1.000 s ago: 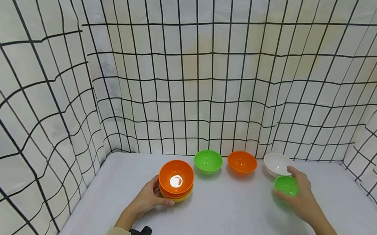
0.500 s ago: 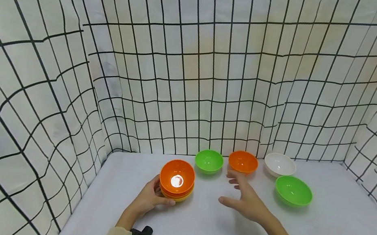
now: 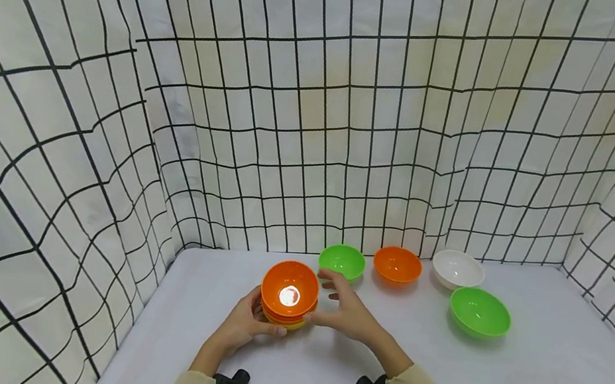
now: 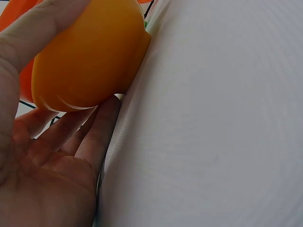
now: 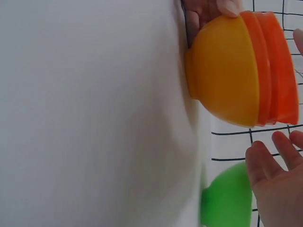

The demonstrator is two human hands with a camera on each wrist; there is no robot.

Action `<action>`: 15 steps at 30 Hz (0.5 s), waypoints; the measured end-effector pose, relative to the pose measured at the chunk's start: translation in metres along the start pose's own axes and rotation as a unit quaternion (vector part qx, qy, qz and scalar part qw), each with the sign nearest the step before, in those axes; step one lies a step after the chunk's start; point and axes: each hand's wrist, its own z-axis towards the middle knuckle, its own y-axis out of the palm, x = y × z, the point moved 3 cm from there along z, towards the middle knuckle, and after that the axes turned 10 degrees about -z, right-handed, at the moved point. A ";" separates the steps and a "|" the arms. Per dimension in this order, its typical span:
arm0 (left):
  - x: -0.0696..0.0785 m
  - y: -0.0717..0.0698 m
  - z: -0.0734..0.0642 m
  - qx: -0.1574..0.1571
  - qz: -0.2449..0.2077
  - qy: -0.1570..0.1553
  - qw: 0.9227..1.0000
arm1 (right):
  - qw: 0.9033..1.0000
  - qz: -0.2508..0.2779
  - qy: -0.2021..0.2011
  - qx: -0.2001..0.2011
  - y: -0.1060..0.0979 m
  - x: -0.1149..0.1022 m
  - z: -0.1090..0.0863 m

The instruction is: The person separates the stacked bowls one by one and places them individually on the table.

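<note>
- Between left hand (image 3: pixel 244 326) and right hand (image 3: pixel 347 311): bowl stack (image 3: pixel 290 290), yellow lowest.
- Left hand: grips bowl stack.
- Right hand: spread wide; contact unclear.
- Just beyond right hand: green bowl (image 3: pixel 342 260).

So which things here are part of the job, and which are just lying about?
In the job, apparently:
stack of bowls, gripped by left hand
right hand, open beside it

Apparently just lying about:
back green bowl
loose orange bowl
white bowl
far-right green bowl
</note>
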 end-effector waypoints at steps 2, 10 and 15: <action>0.000 0.000 0.000 -0.002 0.002 -0.001 1.000 | 1.000 0.003 -0.007 -0.002 0.005 0.000 0.005; 0.000 0.000 0.000 -0.006 0.000 0.006 1.000 | 1.000 0.017 -0.004 -0.026 0.017 0.000 0.020; 0.000 0.000 -0.001 -0.006 0.004 0.005 1.000 | 0.999 0.012 -0.007 -0.037 0.020 0.001 0.028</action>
